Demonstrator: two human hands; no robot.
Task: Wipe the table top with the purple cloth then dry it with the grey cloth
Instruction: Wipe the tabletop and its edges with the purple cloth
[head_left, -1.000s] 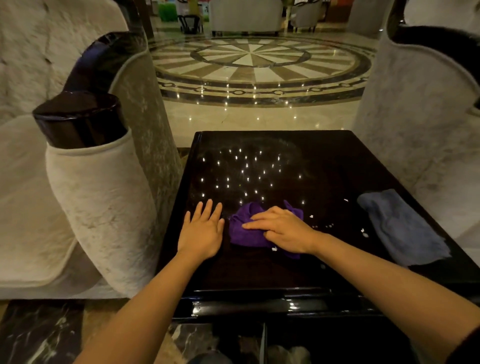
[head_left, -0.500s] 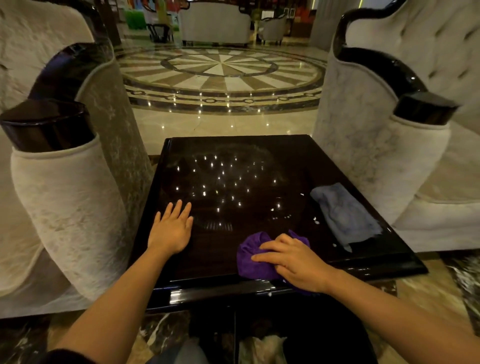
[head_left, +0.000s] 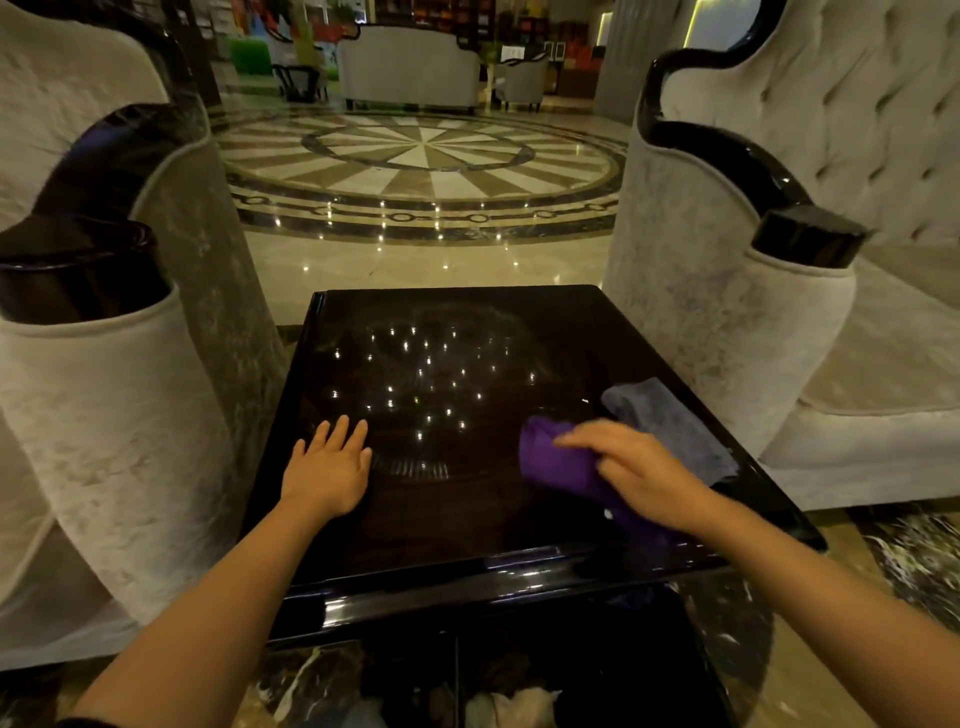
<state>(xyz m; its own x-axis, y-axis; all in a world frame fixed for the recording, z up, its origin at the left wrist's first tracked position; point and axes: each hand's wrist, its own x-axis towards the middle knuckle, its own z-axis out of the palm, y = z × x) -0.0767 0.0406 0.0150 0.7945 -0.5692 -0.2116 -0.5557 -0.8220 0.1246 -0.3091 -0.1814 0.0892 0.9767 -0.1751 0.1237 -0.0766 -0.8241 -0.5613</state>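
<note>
Here, in the head view, the person is leaning over a glossy black table (head_left: 457, 519) that is standing between two pale armchairs. The right hand (head_left: 641, 475) is pressing down on the purple cloth (head_left: 558, 460) near the table's front right corner, fingers lying loosely together over the bunched fabric; the hand is blurred, so whether they are curling into the cloth or just resting on it I cannot tell. The left hand (head_left: 327, 470) is lying flat on the table top, palm down, fingers held straight and only slightly apart, gripping nothing and seemingly steadying the person. The grey cloth (head_left: 670, 423) is lying spread out just beyond the right hand, touching or nearly touching the purple one, close to the right edge.

Both cloths are looking soft, light and limp, so I would judge that they are going to bunch and fold under any push. The purple one is probably best driven with a flat palm on its middle. The grey one should lift easily by pinching any raised fold. The polished top is looking slick, so either cloth could slip off the edge.
</note>
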